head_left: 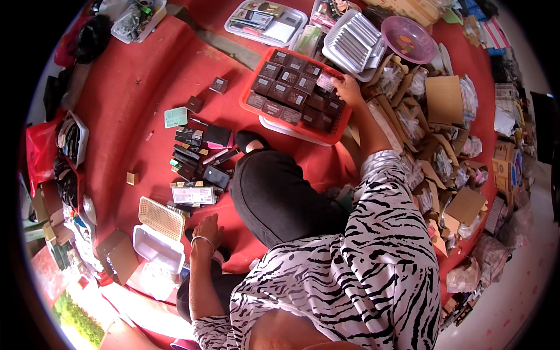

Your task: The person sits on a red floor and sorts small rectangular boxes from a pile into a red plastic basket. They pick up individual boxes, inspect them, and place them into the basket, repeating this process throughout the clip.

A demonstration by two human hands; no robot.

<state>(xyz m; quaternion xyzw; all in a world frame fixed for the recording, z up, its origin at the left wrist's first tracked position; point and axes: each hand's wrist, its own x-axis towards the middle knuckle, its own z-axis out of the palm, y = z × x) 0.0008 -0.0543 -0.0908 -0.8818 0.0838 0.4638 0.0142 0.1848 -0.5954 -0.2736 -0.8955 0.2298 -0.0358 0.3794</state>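
Note:
My right hand reaches over the far side of a red tray, its fingers closed on a small pale pink box. Rows of small dark brown boxes with white labels fill the tray, which rests on a white container. My left hand hangs low beside my leg with its fingers apart and nothing in them. Nearest to it are a beige woven basket and a pink-and-white box. Two dark boxes lie on the red floor left of the tray.
Black cosmetic-like items are heaped before my knee. Open cardboard boxes with plastic-wrapped goods crowd the right. At the back stand a purple basin and a white tray of packets. A white tub sits at lower left.

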